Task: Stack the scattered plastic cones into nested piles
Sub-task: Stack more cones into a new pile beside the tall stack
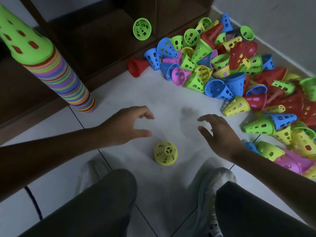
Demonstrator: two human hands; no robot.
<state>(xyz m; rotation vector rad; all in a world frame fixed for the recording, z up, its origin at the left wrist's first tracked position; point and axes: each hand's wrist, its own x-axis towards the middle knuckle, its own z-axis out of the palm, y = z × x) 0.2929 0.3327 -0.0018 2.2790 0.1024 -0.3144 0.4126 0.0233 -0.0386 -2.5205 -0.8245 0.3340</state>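
A lone yellow cone (165, 153) stands upright on the white floor between my feet. My left hand (126, 126) hovers just above and left of it, fingers loosely curled, holding nothing. My right hand (219, 132) hovers to its upper right, fingers spread and empty. A tall nested pile of many-coloured cones (68, 79), topped by a green cone (22, 38), rises at the left. A big heap of scattered cones (239, 74) in several colours fills the right side.
A dark wooden shelf unit (95, 45) stands behind, with one green cone (142, 29) lying on its low shelf. A red cone (137, 67) lies at the shelf's foot. My knees (109, 202) and shoes (213, 178) fill the foreground. A white wall runs along the upper right.
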